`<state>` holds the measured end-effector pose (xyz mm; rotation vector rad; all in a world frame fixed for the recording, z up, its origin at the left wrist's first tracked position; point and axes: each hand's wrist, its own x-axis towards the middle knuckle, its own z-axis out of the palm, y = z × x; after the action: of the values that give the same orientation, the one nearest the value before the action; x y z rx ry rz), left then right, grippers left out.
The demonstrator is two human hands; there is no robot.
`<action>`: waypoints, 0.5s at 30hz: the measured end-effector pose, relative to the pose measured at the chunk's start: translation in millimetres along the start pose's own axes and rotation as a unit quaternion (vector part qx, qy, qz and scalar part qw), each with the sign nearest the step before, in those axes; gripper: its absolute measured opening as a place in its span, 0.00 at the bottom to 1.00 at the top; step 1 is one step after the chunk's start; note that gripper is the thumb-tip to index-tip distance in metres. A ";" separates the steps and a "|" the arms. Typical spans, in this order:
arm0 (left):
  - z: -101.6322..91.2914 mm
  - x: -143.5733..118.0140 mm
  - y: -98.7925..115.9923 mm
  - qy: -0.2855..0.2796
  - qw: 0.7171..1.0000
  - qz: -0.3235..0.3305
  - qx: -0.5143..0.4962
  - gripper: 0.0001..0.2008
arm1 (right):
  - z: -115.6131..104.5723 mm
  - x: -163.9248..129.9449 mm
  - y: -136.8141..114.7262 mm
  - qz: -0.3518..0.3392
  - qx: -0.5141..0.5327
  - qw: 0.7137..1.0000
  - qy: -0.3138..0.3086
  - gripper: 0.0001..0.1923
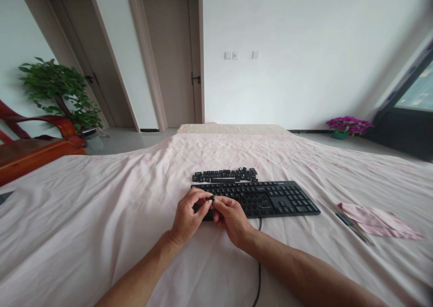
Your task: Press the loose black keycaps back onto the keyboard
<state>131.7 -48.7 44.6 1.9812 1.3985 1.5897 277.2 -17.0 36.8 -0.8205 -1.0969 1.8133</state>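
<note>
A black keyboard (pixel 280 201) lies flat on the pale pink cloth, with many keycaps off its left and middle part. Over its left end, my left hand (pixel 191 212) and my right hand (pixel 233 219) meet at the fingertips. Between them they pinch a small black keycap (pixel 212 198), held just above the board. Fingers partly cover it and the keyboard's left end. Loose black keycaps (pixel 203 176) lie in rows behind the keyboard, a long space bar (pixel 222 180) among them.
A black cable (pixel 260 271) runs from the keyboard toward me between my forearms. To the right lie a folded pink cloth (pixel 379 221) and a thin tool with a dark end (pixel 344 219). A wooden chair (pixel 64 131) stands at the left.
</note>
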 end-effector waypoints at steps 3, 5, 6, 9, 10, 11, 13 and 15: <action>0.0 -0.1 -1.1 0.003 1.000 -0.019 -0.015 0.06 | -0.2 0.4 -0.5 -0.008 0.014 1.000 -0.006 0.18; 1.0 -0.8 -3.3 0.000 0.998 -0.047 -0.035 0.07 | -0.9 1.1 -1.5 -0.021 -0.001 1.000 0.002 0.17; 1.7 -1.3 -4.5 -0.003 0.997 -0.066 -0.047 0.07 | -1.7 1.6 -2.3 -0.031 -0.022 0.999 0.009 0.17; 4.1 -2.9 -6.6 -0.014 0.988 -0.123 -0.096 0.08 | -6.5 3.7 -6.3 -0.078 -0.125 0.988 0.036 0.16; 4.6 -3.1 -6.5 -0.017 0.984 -0.139 -0.113 0.08 | -8.9 4.7 -8.0 -0.102 -0.165 0.980 0.039 0.14; 4.9 -3.2 -5.8 -0.020 0.980 -0.151 -0.129 0.09 | -11.7 5.7 -9.8 -0.131 -0.203 0.970 0.039 0.12; 5.3 -2.7 -3.6 -0.024 0.971 -0.176 -0.162 0.10 | -17.4 8.0 -13.3 -0.200 -0.271 0.941 0.034 0.08; 5.7 -1.5 -1.4 -0.023 0.958 -0.205 -0.200 0.12 | -22.3 10.2 -16.1 -0.269 -0.329 0.905 0.036 0.03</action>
<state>135.9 -47.1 40.6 1.3838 1.2436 1.4765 296.8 4.3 41.4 -0.8349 -1.7224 0.9401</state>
